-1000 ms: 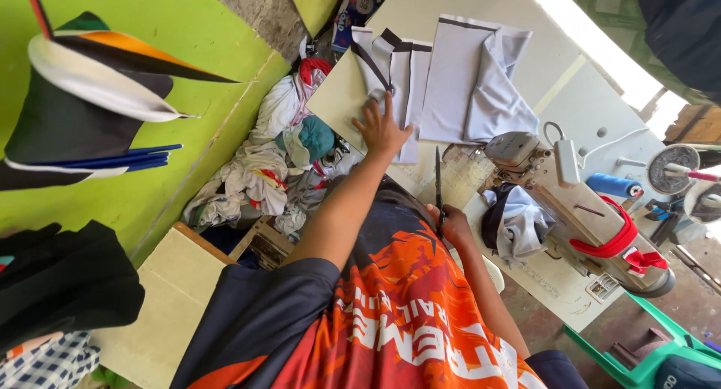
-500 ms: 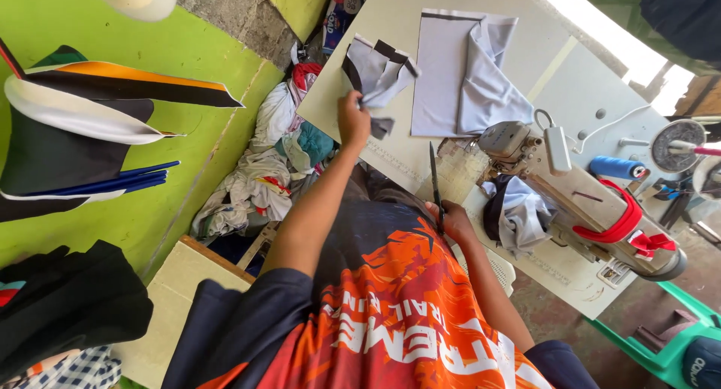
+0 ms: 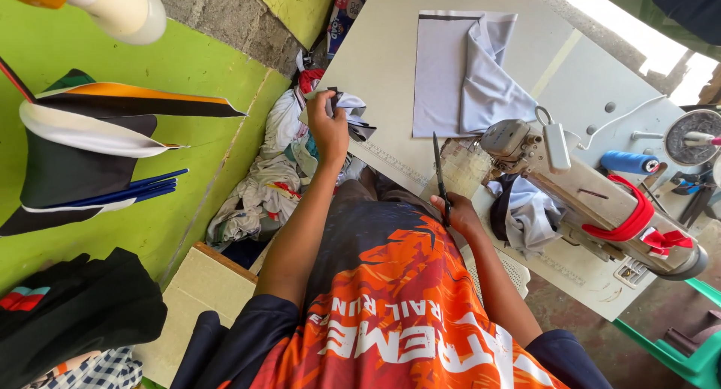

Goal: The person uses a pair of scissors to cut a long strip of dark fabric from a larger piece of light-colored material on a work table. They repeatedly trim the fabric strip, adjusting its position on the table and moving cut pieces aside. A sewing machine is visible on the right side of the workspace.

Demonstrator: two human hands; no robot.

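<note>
A pale table (image 3: 375,66) carries a sewing machine (image 3: 593,197) and a flat sheet of grey-white fabric (image 3: 466,73) (one corner folded over). At the table's near-left edge, the left hand (image 3: 328,128) is closed around a small grey-and-black fabric piece (image 3: 349,111), while the right hand (image 3: 458,212) grips dark scissors (image 3: 440,167), blades pointing away.

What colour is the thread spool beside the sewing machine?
Blue: the thread spool lies beside the sewing machine, clearest in the head view.
</note>
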